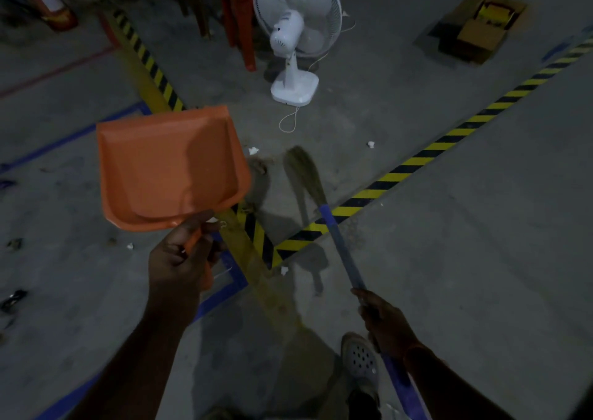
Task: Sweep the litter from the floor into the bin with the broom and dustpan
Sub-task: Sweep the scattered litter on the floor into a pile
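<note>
My left hand [183, 259] grips the handle of an orange dustpan [170, 166], held up in the air with its pan facing me. My right hand [382, 317] holds the blue handle of a broom [340, 246]; its straw head [303, 172] rests on the concrete floor ahead. Small white paper scraps lie on the floor: one scrap [253, 150] just right of the dustpan, another scrap [371, 144] further right, a third scrap [284, 270] near the tape corner. Brown debris [260, 166] lies left of the broom head. No bin is in view.
A white pedestal fan [295, 37] with a loose cord stands ahead. Yellow-black hazard tape [449, 137] and blue tape [231, 278] mark the floor. An open cardboard box [478, 28] sits far right. Red chair legs [244, 18] stand behind. My shoe [361, 362] is below.
</note>
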The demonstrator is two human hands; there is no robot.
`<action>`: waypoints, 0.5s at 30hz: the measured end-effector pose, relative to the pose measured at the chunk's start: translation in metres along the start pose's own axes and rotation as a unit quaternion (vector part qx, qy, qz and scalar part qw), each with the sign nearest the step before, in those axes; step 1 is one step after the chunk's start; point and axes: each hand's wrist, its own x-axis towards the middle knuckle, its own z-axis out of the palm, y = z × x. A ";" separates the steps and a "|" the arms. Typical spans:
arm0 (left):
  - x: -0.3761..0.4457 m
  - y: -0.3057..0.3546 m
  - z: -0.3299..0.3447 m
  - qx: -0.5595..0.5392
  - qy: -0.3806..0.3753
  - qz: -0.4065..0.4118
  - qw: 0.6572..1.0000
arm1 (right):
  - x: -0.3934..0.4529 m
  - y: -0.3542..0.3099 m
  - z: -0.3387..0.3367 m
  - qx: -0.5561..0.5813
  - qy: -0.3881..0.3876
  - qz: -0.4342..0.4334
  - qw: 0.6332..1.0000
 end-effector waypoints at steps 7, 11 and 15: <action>-0.004 0.005 -0.025 -0.005 0.004 0.023 1.000 | -0.025 0.028 0.005 0.024 0.048 0.111 0.992; -0.009 0.000 -0.049 0.002 -0.007 0.021 1.000 | -0.042 0.033 0.054 -0.020 0.038 0.128 0.991; -0.014 -0.004 -0.080 -0.013 -0.003 0.001 1.000 | -0.054 0.010 0.119 -0.067 -0.002 0.098 0.993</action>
